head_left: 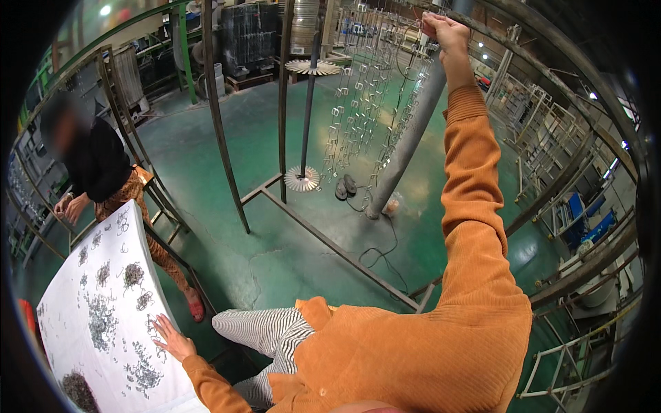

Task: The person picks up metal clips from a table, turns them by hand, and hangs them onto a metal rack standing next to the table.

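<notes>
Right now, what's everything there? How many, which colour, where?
tabletop: 1, white, lower left
metal bits: many, grey, on tabletop
hanging strands: several, silvery, upper middle
pole: 1, grey, beside strands
spoked discs: 2, pale, on dark rod
floor: 1, green, underneath
shoes: 2, dark, on floor
frame bars: several, dark, middle
racks: several, pale, right
other worker: 1, dark top, left
jacket: 1, orange, lower middle
trousers: 1, striped, bottom middle
left hand: 1, bare, on tabletop
right hand: 1, bare, top right
</notes>
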`<move>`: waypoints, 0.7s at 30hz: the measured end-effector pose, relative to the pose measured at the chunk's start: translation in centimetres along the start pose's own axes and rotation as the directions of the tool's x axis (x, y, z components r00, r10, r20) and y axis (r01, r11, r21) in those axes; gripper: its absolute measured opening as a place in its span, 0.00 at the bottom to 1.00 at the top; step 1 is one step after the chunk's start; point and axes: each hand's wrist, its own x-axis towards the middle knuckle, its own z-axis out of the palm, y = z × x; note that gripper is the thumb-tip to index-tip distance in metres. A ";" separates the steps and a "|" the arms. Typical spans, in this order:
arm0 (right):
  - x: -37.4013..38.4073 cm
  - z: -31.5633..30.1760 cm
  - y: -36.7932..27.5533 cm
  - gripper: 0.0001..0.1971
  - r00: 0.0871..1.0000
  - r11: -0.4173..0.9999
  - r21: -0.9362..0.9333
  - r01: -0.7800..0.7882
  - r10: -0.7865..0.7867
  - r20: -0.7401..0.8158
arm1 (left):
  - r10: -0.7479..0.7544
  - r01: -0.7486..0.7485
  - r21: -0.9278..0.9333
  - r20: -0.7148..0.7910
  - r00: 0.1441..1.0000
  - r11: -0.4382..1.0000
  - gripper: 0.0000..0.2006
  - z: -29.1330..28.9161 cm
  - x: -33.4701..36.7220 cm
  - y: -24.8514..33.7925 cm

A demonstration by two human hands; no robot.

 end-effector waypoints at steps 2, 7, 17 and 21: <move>2.4 -1.2 0.9 0.06 1.000 1.000 0.004 0.026 -0.026 -0.017 | -0.007 0.007 -0.003 -0.008 1.000 1.000 0.54 0.0 -0.1 0.3; 4.5 -2.0 0.8 0.04 0.990 0.999 -0.016 0.050 -0.051 -0.129 | -0.052 0.052 0.015 0.009 0.999 0.999 0.54 -0.6 -0.4 0.6; 13.4 -4.6 2.4 0.08 0.945 0.999 -0.032 0.015 -0.025 -0.326 | -0.060 0.058 0.061 0.021 0.998 0.996 0.53 0.2 0.0 0.9; 14.9 -4.6 2.9 0.09 0.934 0.995 -0.102 0.025 -0.059 -0.352 | -0.069 0.062 0.093 0.072 0.995 0.994 0.53 -0.8 0.1 1.7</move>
